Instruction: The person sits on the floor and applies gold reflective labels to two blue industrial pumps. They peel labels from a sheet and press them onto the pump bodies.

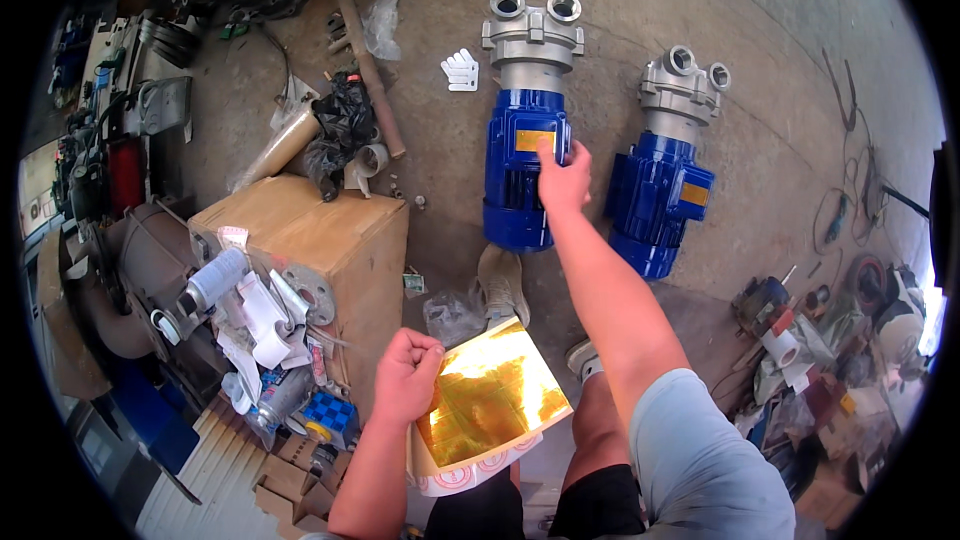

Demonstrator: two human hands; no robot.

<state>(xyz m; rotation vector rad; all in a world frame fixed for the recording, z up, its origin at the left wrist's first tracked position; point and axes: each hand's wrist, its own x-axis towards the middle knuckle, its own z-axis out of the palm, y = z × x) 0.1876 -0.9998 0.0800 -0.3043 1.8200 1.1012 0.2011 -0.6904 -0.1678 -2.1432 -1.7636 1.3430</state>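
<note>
My left hand [408, 376] is closed on the edge of a shiny gold sheet [490, 392], held low in front of me. Under it lies white paper printed with red circles [496, 460]. My right hand [566, 176] reaches out to a blue motor [518, 165] with a silver pump head [531, 38], lying on the floor. A fingertip rests at the lower edge of the gold label [534, 141] on its box; the fingers are apart and hold nothing visible. Right of it lies a second blue motor [652, 195], also with a gold label [694, 194].
A cardboard box [372, 270] at left carries papers and a spray can [216, 278]. White cut-out tags [460, 71] lie beside the first pump. Beyond the box are a long rusty pipe [366, 60] and a black plastic bag [342, 120]. Mixed parts [830, 380] pile up at right.
</note>
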